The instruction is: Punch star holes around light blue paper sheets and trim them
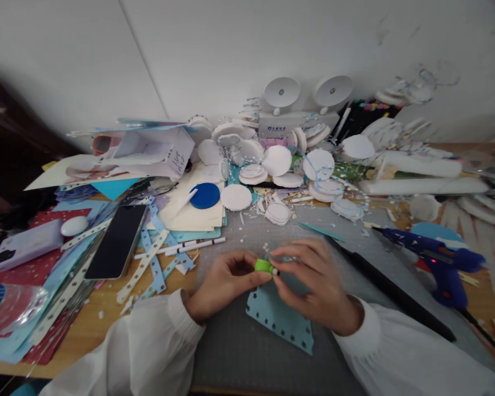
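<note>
My left hand [230,280] pinches a small bright green craft punch [263,267] between thumb and fingers, above the cutting mat. At its right end, a small pale and dark tip shows beside my right hand [309,278]. The thumb and fingers of that hand close around this end. Below both hands lies a light blue piece of paper [281,316] with flower-shaped holes along its edges. Part of the paper is hidden behind my fingers.
A blue glue gun [437,258] with a red light lies on the right, near a long black tool [390,286]. To the left are a phone [117,241] and punched paper strips [150,264]. White foam discs [277,160] crowd the back. The grey cutting mat [226,352] lies beneath my hands.
</note>
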The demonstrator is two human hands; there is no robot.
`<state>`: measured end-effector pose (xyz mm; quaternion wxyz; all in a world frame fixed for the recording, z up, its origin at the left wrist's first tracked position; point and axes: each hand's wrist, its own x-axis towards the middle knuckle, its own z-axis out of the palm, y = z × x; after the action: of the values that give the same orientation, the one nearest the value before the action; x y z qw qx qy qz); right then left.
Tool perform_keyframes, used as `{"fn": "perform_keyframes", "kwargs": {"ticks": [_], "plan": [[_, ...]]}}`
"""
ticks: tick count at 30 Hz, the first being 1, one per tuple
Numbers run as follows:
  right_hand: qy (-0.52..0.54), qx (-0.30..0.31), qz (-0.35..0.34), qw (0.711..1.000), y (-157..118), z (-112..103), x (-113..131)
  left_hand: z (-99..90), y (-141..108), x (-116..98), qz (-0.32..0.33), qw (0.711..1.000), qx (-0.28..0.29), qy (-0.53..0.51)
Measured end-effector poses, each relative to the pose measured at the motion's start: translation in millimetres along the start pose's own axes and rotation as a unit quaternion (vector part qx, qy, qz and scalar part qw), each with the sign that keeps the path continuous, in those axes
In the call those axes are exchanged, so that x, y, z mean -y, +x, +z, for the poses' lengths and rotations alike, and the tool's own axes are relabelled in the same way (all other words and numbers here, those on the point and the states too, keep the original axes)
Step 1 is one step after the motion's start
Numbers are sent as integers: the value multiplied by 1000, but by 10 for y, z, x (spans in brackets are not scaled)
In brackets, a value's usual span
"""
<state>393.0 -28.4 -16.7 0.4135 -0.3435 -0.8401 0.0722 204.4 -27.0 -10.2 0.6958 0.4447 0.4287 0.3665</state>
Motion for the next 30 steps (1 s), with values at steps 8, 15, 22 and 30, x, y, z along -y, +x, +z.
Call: {"fn": "perform_keyframes", "kwargs": {"ticks": [8, 15, 22, 30], "plan": [[97, 65, 149, 982, -31, -29, -114, -86, -3, -40, -21, 998, 63, -24], [281, 73, 255, 922, -70, 16, -169, -229, 36, -39, 22, 999, 37, -30], [470, 23, 355, 808, -69, -20, -155, -303, 80, -38, 108, 994, -29, 18], [519, -28, 436, 734, -42, 26, -204, -271, 101, 57, 222, 939, -35, 259]]}}
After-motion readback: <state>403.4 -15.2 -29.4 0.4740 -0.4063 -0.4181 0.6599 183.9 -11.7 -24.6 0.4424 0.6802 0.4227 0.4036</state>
